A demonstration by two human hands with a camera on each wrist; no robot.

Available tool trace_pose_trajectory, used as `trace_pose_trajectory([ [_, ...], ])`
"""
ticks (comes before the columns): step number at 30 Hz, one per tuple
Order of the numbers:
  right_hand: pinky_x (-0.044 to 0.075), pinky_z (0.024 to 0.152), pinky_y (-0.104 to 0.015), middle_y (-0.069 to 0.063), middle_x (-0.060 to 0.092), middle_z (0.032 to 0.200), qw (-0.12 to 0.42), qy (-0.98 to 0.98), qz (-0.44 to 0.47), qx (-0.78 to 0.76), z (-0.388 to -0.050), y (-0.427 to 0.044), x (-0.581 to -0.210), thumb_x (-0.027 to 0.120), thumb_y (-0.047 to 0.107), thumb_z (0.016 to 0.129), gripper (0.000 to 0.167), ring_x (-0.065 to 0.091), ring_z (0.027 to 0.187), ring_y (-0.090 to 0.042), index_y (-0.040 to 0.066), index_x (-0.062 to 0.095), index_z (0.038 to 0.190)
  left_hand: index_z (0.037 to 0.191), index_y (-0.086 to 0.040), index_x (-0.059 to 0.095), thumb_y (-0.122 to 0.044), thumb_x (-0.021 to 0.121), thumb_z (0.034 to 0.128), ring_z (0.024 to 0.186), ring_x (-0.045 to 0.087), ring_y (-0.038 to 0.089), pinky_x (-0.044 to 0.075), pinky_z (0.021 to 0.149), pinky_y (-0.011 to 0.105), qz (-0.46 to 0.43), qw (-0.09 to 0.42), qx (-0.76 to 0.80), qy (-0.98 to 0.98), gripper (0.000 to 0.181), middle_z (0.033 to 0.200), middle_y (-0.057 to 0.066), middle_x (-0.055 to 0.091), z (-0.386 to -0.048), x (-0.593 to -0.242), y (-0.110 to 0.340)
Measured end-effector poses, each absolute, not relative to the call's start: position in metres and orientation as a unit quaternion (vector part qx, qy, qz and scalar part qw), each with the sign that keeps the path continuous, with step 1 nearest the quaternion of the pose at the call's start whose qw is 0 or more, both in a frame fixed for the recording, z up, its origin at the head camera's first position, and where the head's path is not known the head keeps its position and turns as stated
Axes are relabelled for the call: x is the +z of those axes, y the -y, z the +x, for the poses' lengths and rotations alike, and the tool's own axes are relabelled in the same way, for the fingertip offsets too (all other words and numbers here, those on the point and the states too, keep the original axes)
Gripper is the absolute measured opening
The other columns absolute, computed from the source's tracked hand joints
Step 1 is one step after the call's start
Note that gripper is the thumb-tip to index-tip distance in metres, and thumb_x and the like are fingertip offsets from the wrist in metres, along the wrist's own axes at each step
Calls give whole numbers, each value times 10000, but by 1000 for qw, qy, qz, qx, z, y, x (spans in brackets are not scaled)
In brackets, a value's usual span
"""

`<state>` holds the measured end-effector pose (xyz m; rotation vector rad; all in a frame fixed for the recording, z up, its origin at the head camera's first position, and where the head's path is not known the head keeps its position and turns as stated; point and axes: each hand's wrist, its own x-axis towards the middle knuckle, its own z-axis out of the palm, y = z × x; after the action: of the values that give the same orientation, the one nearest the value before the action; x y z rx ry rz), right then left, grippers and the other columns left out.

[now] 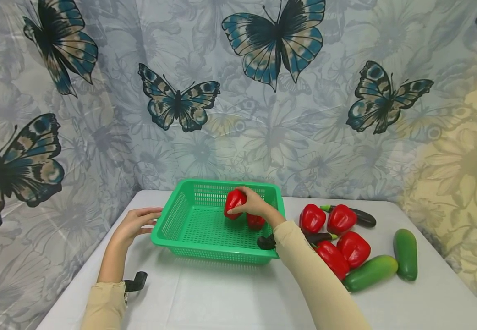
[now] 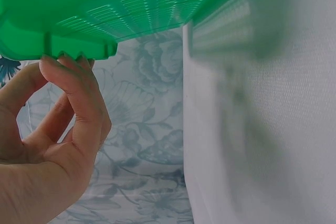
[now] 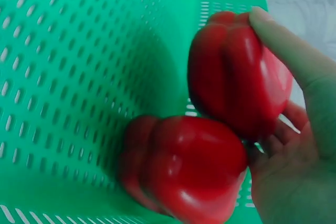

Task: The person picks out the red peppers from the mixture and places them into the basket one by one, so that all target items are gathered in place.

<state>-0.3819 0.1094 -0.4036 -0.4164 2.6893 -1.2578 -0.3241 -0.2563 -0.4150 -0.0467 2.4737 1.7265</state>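
In the head view, my right hand [image 1: 254, 202] grips a red bell pepper [image 1: 234, 204] inside the green plastic basket [image 1: 205, 250]. Up close in the right wrist view, thumb and fingers hold that bell pepper [image 3: 233, 72] just beside another red bell pepper [image 3: 184, 166], which lies in the basket. The second pepper [image 1: 255, 222] shows only partly under my right wrist in the head view. My left hand [image 1: 137, 223] is at the basket's left side, its loosely bent fingertips against the rim [image 2: 79, 48] in the left wrist view.
Right of the basket, several red bell peppers [image 1: 353, 249] lie on the white table [image 1: 222, 298] with dark eggplants [image 1: 364, 217] and two green cucumber-like vegetables [image 1: 405, 255]. My right sleeve covers part of this group. A butterfly-print cloth [image 1: 263, 137] hangs behind the table.
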Motion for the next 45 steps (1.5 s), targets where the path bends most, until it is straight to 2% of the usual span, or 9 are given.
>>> trace_pose_trajectory([
  [17,525,967,-490,-90,487,1429,58,-901,-131,-409,-383,-116,-412,825,326,786,831,496,1271,-310,161,396,1479,1381,5,528,-327,623,964,863,639,60,582,786,249,-5,60,575,-816,542,1101,-57,647,-322,-415,256],
  [40,493,1004,-512,-114,488,1450,46,-923,-141,-356,-385,-114,-413,821,368,774,863,513,1285,-321,92,403,1477,1381,3,528,-343,624,962,876,631,70,579,796,264,-5,60,569,-820,552,1114,-31,642,-321,-413,256],
  [45,510,971,-505,-136,515,1419,47,-929,-152,-334,-383,-113,-410,819,383,768,866,531,1256,-333,70,416,1468,1384,-1,527,-345,622,963,880,634,69,580,803,268,-5,58,566,-823,552,1150,3,639,-321,-413,256],
])
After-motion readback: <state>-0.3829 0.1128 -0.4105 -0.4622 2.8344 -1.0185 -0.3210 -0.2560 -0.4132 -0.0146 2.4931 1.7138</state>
